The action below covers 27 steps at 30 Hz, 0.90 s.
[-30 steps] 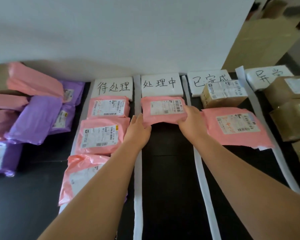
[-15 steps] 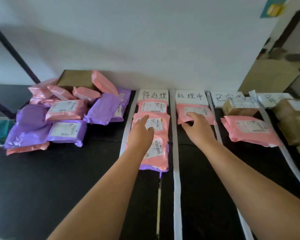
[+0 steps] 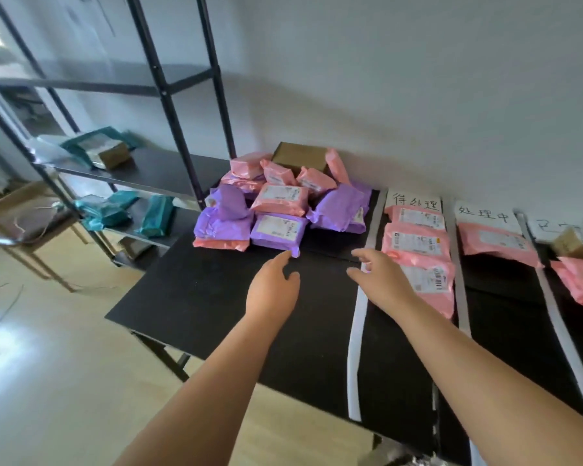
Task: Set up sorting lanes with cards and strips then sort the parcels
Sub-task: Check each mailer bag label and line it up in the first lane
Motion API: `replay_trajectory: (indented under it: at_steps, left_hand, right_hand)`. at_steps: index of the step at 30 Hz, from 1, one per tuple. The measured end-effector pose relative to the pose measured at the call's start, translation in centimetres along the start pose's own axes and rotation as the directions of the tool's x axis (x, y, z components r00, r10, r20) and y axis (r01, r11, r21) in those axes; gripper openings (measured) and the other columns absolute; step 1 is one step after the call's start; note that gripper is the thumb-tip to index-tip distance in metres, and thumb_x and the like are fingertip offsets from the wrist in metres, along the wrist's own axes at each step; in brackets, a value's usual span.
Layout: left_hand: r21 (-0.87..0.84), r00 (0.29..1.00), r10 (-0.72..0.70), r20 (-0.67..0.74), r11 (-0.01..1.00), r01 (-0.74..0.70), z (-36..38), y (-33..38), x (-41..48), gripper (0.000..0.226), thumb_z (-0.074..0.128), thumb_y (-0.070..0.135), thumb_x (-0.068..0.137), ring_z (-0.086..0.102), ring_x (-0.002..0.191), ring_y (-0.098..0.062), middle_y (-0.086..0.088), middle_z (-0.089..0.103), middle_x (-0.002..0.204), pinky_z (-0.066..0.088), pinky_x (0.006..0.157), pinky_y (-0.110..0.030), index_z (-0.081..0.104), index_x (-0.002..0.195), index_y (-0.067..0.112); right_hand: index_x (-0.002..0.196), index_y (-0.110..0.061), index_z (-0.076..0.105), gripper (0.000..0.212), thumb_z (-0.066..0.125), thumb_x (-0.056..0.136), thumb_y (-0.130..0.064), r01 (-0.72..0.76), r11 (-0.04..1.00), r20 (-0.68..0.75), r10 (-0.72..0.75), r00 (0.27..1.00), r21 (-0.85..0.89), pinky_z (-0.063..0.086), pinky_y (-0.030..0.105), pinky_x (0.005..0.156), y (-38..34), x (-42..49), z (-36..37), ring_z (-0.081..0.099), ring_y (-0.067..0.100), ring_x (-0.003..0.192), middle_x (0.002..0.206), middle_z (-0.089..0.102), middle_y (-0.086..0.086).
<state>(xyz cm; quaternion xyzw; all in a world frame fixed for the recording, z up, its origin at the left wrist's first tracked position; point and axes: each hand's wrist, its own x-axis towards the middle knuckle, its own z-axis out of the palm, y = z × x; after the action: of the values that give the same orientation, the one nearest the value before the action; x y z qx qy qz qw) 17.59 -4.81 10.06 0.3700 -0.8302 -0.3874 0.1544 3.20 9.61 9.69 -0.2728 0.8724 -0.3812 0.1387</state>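
Both grips hang open and empty over the black tabletop (image 3: 199, 297). The left grip (image 3: 273, 290) sits just short of the pile of pink and purple parcels (image 3: 280, 200), fingertips near its front purple parcel (image 3: 278, 230). The right grip (image 3: 382, 280) is right of the pile, over a white strip (image 3: 357, 331). Farther right of the pile, three pink parcels (image 3: 418, 242) lie in a row below a handwritten card (image 3: 414, 203).

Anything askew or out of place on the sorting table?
Minor: the pink parcel under the 处理中 card lies tilted, and its lower right corner appears to overlap the white strip on its right. Otherwise the lanes look tidy; the unsorted parcels sit heaped at the left.
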Motion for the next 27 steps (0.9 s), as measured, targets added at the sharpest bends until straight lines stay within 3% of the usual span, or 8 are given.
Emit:
replay_trajectory:
  at_steps: [5, 9, 13, 18, 23, 27]
  left_hand:
    - [0.004, 0.996, -0.055, -0.066, 0.998, 0.055, -3.9, -3.6, 0.4, 0.052, 0.054, 0.024, 0.097, 0.053, 0.127, -0.015, 0.005, 0.053, 0.144, 0.047, 0.099, -0.033, 0.044, 0.147, 0.029]
    - [0.02, 0.99, -0.112, -0.085, 0.993, 0.114, -5.1, -6.3, 2.2, 0.052, 0.055, 0.024, 0.097, 0.057, 0.106, -0.007, 0.006, 0.053, 0.144, 0.043, 0.078, -0.022, 0.043, 0.147, 0.03]
    - [0.073, 0.989, -0.125, -0.079, 0.989, 0.131, -5.9, -7.4, 6.1, 0.053, 0.054, 0.023, 0.097, 0.054, 0.125, -0.014, 0.005, 0.052, 0.145, 0.047, 0.091, -0.028, 0.042, 0.148, 0.029]
    - [0.167, 0.995, -0.09, -0.052, 0.981, 0.097, -5.3, -6.5, 12.2, 0.05, 0.052, 0.023, 0.097, 0.055, 0.123, -0.019, 0.003, 0.052, 0.145, 0.041, 0.084, -0.025, 0.044, 0.147, 0.028]
    - [0.171, 0.998, -0.07, 0.007, 0.983, 0.068, -3.4, -6.9, 16.5, 0.051, 0.053, 0.024, 0.098, 0.055, 0.123, -0.02, 0.0, 0.051, 0.146, 0.047, 0.087, -0.029, 0.042, 0.147, 0.028]
    - [0.183, 0.994, -0.076, 0.074, 0.981, 0.061, -3.0, -8.7, 19.9, 0.051, 0.053, 0.023, 0.098, 0.053, 0.127, -0.021, -0.001, 0.05, 0.146, 0.047, 0.094, -0.033, 0.042, 0.148, 0.027]
  right_hand:
    - [0.14, -0.024, 0.054, 0.047, 0.064, 0.094, -0.027, 0.059, 0.998, 0.065, -0.057, 0.996, -0.034, 0.045, 0.034, 0.1, -3.6, 0.8, 3.7, 0.055, 0.018, 0.123, 0.138, 0.056, 0.0]
    - [0.141, -0.026, 0.051, 0.049, 0.064, 0.094, -0.031, 0.064, 0.998, 0.13, -0.06, 0.99, -0.029, 0.044, 0.03, 0.093, -4.6, 3.2, 6.5, 0.055, 0.018, 0.123, 0.14, 0.053, 0.0]
    - [0.143, -0.026, 0.047, 0.054, 0.066, 0.093, -0.038, 0.04, 0.999, 0.163, -0.041, 0.986, 0.007, 0.041, 0.028, 0.086, -4.9, 7.0, 8.7, 0.054, 0.016, 0.12, 0.14, 0.051, 0.0]
    - [0.142, -0.024, 0.047, 0.058, 0.069, 0.091, -0.04, -0.001, 0.999, 0.164, -0.007, 0.986, 0.047, 0.041, 0.026, 0.079, -4.8, 12.0, 9.8, 0.053, 0.012, 0.102, 0.137, 0.052, 0.003]
    - [0.145, -0.02, 0.045, 0.062, 0.069, 0.091, -0.037, -0.04, 0.999, 0.157, 0.034, 0.987, 0.032, 0.041, 0.028, 0.086, -5.1, 16.6, 10.7, 0.054, 0.021, 0.124, 0.142, 0.051, 0.004]
    - [0.141, -0.019, 0.049, 0.054, 0.068, 0.092, -0.033, -0.05, 0.999, 0.164, 0.047, 0.985, 0.016, 0.041, 0.022, 0.077, -5.9, 18.9, 12.4, 0.055, 0.011, 0.11, 0.136, 0.057, 0.0]
